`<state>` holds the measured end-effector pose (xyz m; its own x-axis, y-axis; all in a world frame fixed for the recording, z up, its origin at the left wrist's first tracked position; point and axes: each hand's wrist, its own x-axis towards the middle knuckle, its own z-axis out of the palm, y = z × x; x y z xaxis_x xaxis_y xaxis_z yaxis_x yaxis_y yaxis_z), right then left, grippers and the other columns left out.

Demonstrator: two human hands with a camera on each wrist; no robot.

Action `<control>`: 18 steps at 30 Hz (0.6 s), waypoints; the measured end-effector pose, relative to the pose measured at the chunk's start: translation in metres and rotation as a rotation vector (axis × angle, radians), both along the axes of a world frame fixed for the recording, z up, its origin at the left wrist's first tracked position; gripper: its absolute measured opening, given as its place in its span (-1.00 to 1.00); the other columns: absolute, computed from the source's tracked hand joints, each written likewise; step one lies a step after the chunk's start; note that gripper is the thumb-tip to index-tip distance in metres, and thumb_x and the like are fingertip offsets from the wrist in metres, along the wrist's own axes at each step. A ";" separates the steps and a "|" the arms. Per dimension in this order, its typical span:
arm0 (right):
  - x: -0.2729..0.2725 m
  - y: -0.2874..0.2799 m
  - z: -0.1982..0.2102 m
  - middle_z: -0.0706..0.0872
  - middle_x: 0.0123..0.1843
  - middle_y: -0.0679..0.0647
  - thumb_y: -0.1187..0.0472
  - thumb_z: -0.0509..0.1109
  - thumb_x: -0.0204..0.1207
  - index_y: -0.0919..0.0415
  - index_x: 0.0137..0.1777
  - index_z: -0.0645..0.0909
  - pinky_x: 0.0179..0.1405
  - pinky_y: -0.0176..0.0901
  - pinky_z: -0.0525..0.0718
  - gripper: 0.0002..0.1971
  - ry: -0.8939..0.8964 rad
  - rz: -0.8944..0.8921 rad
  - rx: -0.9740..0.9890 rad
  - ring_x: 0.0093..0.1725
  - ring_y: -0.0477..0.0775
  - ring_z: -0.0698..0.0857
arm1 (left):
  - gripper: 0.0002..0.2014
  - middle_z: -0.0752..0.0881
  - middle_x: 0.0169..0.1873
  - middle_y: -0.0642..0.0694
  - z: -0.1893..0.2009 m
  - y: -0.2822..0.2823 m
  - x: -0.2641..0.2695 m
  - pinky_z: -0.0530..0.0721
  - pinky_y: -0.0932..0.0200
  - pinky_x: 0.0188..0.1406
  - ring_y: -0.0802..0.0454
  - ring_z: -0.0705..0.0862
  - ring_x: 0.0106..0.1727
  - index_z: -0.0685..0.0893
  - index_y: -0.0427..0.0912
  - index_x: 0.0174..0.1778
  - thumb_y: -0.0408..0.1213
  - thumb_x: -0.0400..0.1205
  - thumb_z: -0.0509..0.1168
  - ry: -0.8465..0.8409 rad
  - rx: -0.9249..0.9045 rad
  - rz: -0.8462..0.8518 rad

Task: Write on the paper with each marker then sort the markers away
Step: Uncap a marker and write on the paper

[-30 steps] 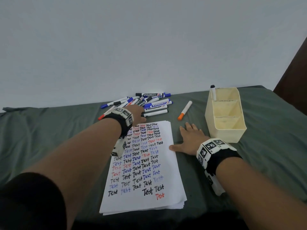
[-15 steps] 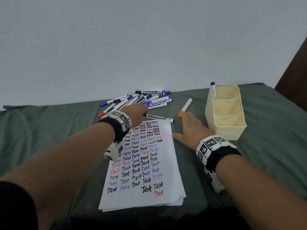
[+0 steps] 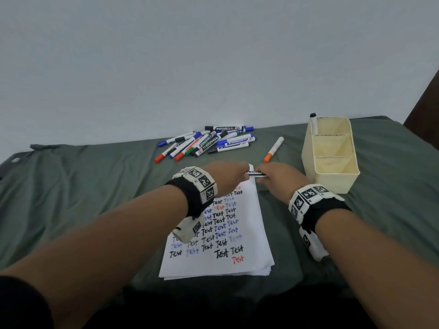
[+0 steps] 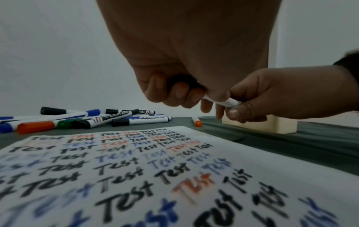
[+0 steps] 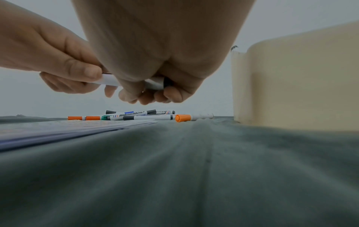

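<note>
Item: whiteboard marker (image 3: 256, 173), frame centre, above paper (image 3: 221, 236). Left hand (image 3: 228, 176) and right hand (image 3: 278, 178) each grip one end, likely for uncapping.

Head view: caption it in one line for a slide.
Both hands, left hand and right hand, grip one whiteboard marker above the paper filled with "Test".

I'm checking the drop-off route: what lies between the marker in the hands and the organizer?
Nothing visible. Both the left hand and the right hand hold the marker above the paper's far edge; only bare cloth lies before the organizer. The orange marker lies farther back.
</note>
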<state>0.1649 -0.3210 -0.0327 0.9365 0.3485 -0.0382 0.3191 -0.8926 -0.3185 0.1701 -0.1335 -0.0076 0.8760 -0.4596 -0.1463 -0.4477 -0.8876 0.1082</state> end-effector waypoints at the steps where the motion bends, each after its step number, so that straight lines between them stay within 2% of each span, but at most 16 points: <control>1: 0.000 0.000 0.000 0.68 0.02 0.08 0.13 0.27 0.76 0.08 0.10 0.60 0.03 -0.02 0.60 -0.90 0.023 0.006 0.002 0.09 0.18 0.69 | -0.80 0.58 -0.27 -0.01 -0.001 0.001 -0.001 0.53 0.01 -0.22 -0.07 0.60 -0.20 0.50 -0.03 0.14 -0.04 0.84 0.05 0.004 0.014 0.010; 5: -0.001 0.001 0.000 0.68 0.04 0.09 0.11 0.31 0.74 0.11 0.23 0.64 -0.04 -0.10 0.49 -0.83 0.078 0.019 0.032 0.10 0.16 0.68 | -0.72 0.62 -0.22 -0.01 -0.003 0.011 0.000 0.58 0.00 -0.10 -0.06 0.63 -0.14 0.54 0.02 0.31 0.03 0.82 0.06 0.050 0.000 0.013; 8: -0.002 0.003 0.000 0.71 0.10 0.11 0.09 0.34 0.73 0.10 0.26 0.66 0.07 -0.05 0.57 -0.80 0.091 0.049 0.051 0.13 0.15 0.67 | -0.67 0.61 -0.22 0.10 -0.010 0.024 0.003 0.46 0.11 -0.20 0.11 0.60 -0.19 0.56 0.07 0.37 0.10 0.79 0.11 0.082 -0.082 0.032; 10: -0.002 0.003 0.000 0.73 0.14 0.11 0.09 0.33 0.73 0.07 0.30 0.66 0.09 -0.06 0.56 -0.78 0.083 0.044 0.051 0.17 0.16 0.68 | -0.59 0.64 -0.14 0.10 -0.016 0.036 0.002 0.44 0.16 -0.24 0.24 0.56 -0.22 0.50 0.11 0.39 0.24 0.74 0.11 0.057 -0.126 0.070; 12: -0.002 0.001 0.001 0.73 0.16 0.12 0.08 0.31 0.75 0.05 0.33 0.65 0.06 -0.07 0.55 -0.77 0.070 0.013 0.057 0.18 0.16 0.68 | -0.46 0.59 -0.10 0.11 -0.022 0.052 -0.001 0.48 0.15 -0.20 0.25 0.58 -0.22 0.41 0.10 0.45 0.35 0.68 0.05 0.020 -0.180 0.156; 13: -0.002 0.000 0.001 0.73 0.16 0.12 0.07 0.30 0.75 0.05 0.33 0.65 0.05 -0.06 0.55 -0.77 0.063 0.003 0.054 0.17 0.17 0.68 | -0.46 0.61 -0.12 0.10 -0.025 0.063 -0.001 0.50 0.18 -0.26 0.28 0.59 -0.28 0.39 0.06 0.46 0.31 0.69 0.03 0.005 -0.202 0.202; 14: -0.001 -0.001 0.000 0.73 0.16 0.13 0.07 0.29 0.76 0.05 0.32 0.64 0.05 -0.05 0.56 -0.77 0.060 0.000 0.045 0.17 0.17 0.68 | -0.53 0.65 -0.18 0.07 -0.027 0.074 -0.001 0.49 0.24 -0.41 0.33 0.59 -0.39 0.39 0.01 0.46 0.17 0.71 0.04 -0.011 -0.212 0.241; 16: -0.001 -0.001 0.000 0.72 0.16 0.14 0.06 0.28 0.76 0.06 0.31 0.64 0.06 -0.04 0.57 -0.77 0.066 0.000 0.030 0.16 0.17 0.68 | -0.67 0.63 -0.37 0.01 -0.029 0.099 0.002 0.40 0.31 -0.65 0.26 0.57 -0.56 0.39 -0.04 0.40 -0.22 0.70 0.11 -0.055 -0.161 0.329; 17: -0.001 0.000 0.000 0.72 0.15 0.13 0.06 0.28 0.76 0.06 0.31 0.64 0.05 -0.05 0.57 -0.78 0.067 0.001 0.028 0.16 0.17 0.68 | -0.66 0.62 -0.39 -0.02 -0.028 0.111 0.004 0.43 0.26 -0.65 0.21 0.57 -0.54 0.38 -0.05 0.37 -0.35 0.68 0.13 -0.068 -0.110 0.378; 18: -0.001 0.000 0.000 0.71 0.13 0.12 0.06 0.28 0.76 0.05 0.30 0.64 0.03 -0.05 0.55 -0.79 0.063 0.001 0.031 0.16 0.17 0.68 | -0.67 0.65 -0.36 -0.04 -0.026 0.122 0.004 0.52 0.19 -0.58 0.13 0.61 -0.46 0.37 -0.05 0.33 -0.39 0.67 0.16 -0.062 -0.059 0.418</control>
<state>0.1644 -0.3213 -0.0332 0.9322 0.3516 -0.0861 0.2988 -0.8817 -0.3653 0.1740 -0.0110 -0.0333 0.9950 -0.0696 -0.0716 -0.0583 -0.9872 0.1486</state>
